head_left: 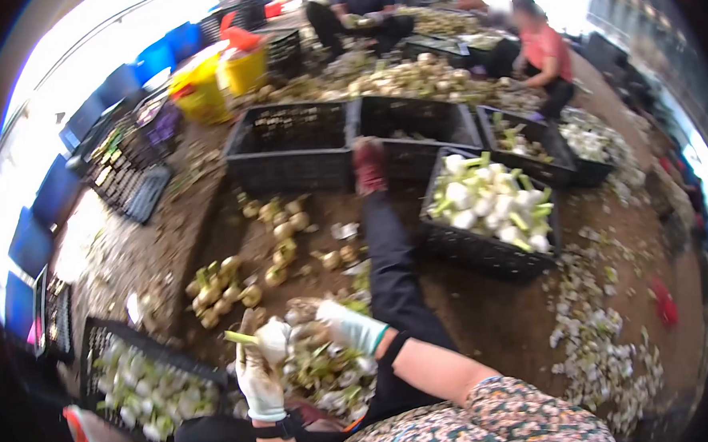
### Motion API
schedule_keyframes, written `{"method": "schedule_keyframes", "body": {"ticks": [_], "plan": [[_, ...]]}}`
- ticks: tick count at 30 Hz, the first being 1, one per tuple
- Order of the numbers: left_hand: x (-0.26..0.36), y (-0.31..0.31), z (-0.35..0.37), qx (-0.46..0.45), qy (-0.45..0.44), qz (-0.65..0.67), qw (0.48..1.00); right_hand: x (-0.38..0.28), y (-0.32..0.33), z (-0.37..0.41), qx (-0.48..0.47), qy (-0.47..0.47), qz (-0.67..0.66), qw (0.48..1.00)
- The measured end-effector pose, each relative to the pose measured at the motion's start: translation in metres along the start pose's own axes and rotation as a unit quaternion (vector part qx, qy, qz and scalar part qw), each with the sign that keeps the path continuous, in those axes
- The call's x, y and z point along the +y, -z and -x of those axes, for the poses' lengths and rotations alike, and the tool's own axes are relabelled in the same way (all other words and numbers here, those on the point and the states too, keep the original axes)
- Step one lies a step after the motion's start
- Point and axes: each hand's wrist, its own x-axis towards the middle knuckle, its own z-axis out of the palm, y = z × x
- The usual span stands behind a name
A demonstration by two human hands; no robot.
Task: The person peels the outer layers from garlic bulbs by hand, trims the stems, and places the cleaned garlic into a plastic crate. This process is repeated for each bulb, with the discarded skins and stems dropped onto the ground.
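Observation:
In my gloved left hand (pixel 260 378) is a white garlic bulb (pixel 274 341), its short green stem pointing left. The glove is soiled at the fingers, which close round the bulb's side. My right hand (pixel 345 325), in a white and teal glove, is just right of the bulb, its soiled fingers blurred by motion. Below the hands lies a heap of peeled skins and leaves (pixel 326 366). Unpeeled brownish bulbs (pixel 217 288) lie in small groups on the ground ahead of my left hand.
A black crate of white bulbs (pixel 493 202) stands right of my outstretched leg, another crate (pixel 210 371) at lower left. Black crates (pixel 287 170) line up ahead. Skins (pixel 593 344) litter the ground at right. Two people (pixel 545 51) sit beyond, near a bulb pile (pixel 410 78) and yellow buckets (pixel 199 97).

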Motion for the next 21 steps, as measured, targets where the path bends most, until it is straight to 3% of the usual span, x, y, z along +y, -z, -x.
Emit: {"method": "schedule_keyframes", "body": {"ticks": [1,2,3,4,5,6,8,9,10,11,12,13,14,15,16,17,18,19,20,21], "plan": [[-0.015,-0.008,-0.008,-0.020,0.011,0.009,1.000,-0.005,-0.011,0.004,-0.040,0.064,-0.082,0.994],[-0.029,-0.013,-0.015,-0.013,0.007,-0.108,0.994,-0.004,-0.018,0.001,-0.020,-0.065,-0.480,0.875],[-0.039,-0.015,-0.021,0.002,-0.003,-0.227,0.974,-0.002,-0.002,-0.007,0.038,-0.203,-0.574,0.792],[-0.042,-0.023,-0.034,0.056,0.043,-0.238,0.969,-0.026,0.019,0.000,0.097,-0.083,-0.413,0.902],[-0.061,-0.003,-0.045,0.070,0.038,-0.294,0.953,-0.052,0.038,0.008,0.195,0.006,-0.215,0.957],[-0.070,0.007,-0.059,0.107,0.076,-0.325,0.937,-0.066,0.073,-0.003,0.190,0.019,-0.408,0.893],[-0.102,0.052,-0.085,0.176,0.076,-0.284,0.940,-0.109,0.154,-0.007,0.044,0.130,-0.513,0.847],[-0.137,0.101,-0.104,0.235,0.061,-0.368,0.898,-0.129,0.196,-0.005,0.160,0.211,-0.272,0.925],[-0.136,0.116,-0.118,0.285,0.067,-0.322,0.900,-0.140,0.245,-0.003,0.319,0.226,-0.104,0.915],[-0.123,0.119,-0.129,0.343,0.058,-0.400,0.848,-0.153,0.297,0.004,0.457,0.178,0.109,0.865],[-0.110,0.124,-0.142,0.391,0.052,-0.474,0.787,-0.162,0.344,0.011,0.523,0.095,0.305,0.790],[-0.106,0.141,-0.157,0.432,0.038,-0.483,0.761,-0.168,0.368,0.016,0.533,-0.008,0.434,0.727],[-0.105,0.160,-0.173,0.469,0.024,-0.490,0.734,-0.146,0.436,0.030,0.473,-0.063,0.595,0.646],[-0.099,0.180,-0.187,0.476,0.024,-0.486,0.732,-0.131,0.449,0.044,0.403,-0.070,0.673,0.616],[-0.093,0.198,-0.201,0.462,0.006,-0.505,0.730,-0.088,0.510,0.072,0.347,-0.085,0.686,0.634],[-0.093,0.222,-0.216,0.440,-0.002,-0.569,0.695,-0.079,0.499,0.082,0.297,-0.175,0.781,0.520],[-0.094,0.243,-0.229,0.413,-0.009,-0.630,0.658,-0.091,0.475,0.073,0.265,-0.223,0.744,0.571],[-0.088,0.249,-0.239,0.385,0.076,-0.658,0.642,-0.103,0.445,0.064,0.317,-0.256,0.663,0.628],[-0.084,0.252,-0.247,0.364,0.104,-0.681,0.626,-0.091,0.455,0.073,0.323,-0.232,0.663,0.634],[-0.074,0.243,-0.255,0.354,0.137,-0.696,0.610,-0.092,0.429,0.069,0.336,-0.198,0.694,0.606]]}}
